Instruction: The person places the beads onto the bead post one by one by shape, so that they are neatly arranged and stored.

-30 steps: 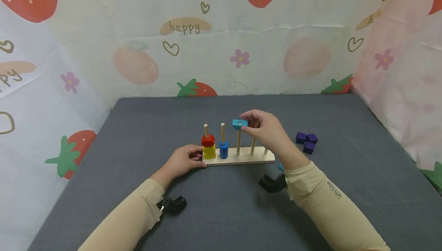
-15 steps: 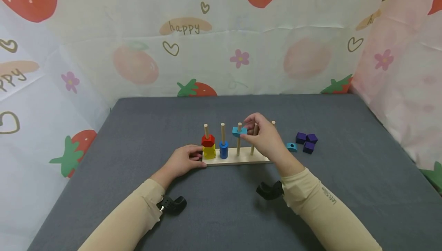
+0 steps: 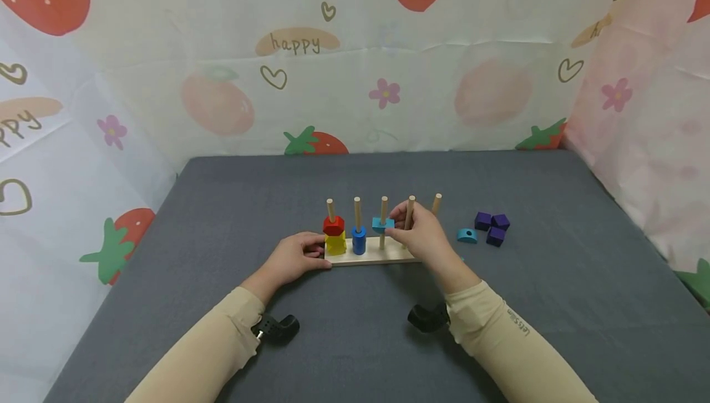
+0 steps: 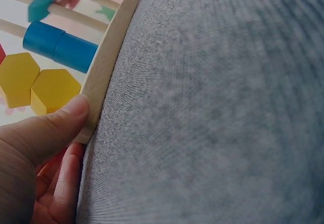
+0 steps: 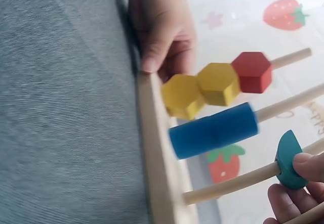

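Note:
My left hand grips the left end of a wooden peg base, its thumb on the front edge in the left wrist view. The first peg carries two yellow hexagonal blocks under a red hexagonal block. Blue cylinders sit low on the second peg. My right hand pinches a teal half-round block threaded partway down the third peg, with bare peg showing below it. In the head view, the fourth peg crosses in front of the right fingers.
Right of the base, another teal half-round block lies on the grey cloth, beside several purple blocks. A sliver of teal peeks out past the right wrist. The fifth peg rises behind the right hand. A printed cloth backdrop stands behind the table.
My right hand has lowered the teal half-round block from the third peg's tip to partway down it. The teal block on the cloth has come into view. The left hand has not moved.

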{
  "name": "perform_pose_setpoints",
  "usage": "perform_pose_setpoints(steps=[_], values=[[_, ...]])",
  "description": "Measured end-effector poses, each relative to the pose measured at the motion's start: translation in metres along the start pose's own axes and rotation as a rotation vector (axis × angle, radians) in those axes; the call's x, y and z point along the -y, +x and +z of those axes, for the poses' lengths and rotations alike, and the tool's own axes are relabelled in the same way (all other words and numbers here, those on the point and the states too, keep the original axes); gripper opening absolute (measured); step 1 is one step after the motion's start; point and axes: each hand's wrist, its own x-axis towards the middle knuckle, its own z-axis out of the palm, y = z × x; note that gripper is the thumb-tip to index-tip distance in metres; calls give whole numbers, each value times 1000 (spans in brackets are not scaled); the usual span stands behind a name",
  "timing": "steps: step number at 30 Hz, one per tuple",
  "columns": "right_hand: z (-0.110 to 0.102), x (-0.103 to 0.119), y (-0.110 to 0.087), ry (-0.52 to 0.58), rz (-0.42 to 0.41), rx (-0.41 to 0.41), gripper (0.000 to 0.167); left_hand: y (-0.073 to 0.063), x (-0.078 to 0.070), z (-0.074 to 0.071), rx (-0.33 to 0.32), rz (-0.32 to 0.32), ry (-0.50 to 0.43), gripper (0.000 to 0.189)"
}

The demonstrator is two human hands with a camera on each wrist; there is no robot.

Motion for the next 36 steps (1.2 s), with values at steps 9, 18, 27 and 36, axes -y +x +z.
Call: perform_pose_setpoints(steps=[9,18,27,36], values=[[14,-19,1,-13,46,-23,23,-1,0,-1,-1,11,10,57],[22,-32,5,-48,56,-44,23,0,0,-1,2,7,15,57],[25,-35,5,-90,33,-64,21,0,-1,-1,4,1,15,59],[23,-34,5,-76,27,-51,19,-1,-1,-1,0,10,12,57]])
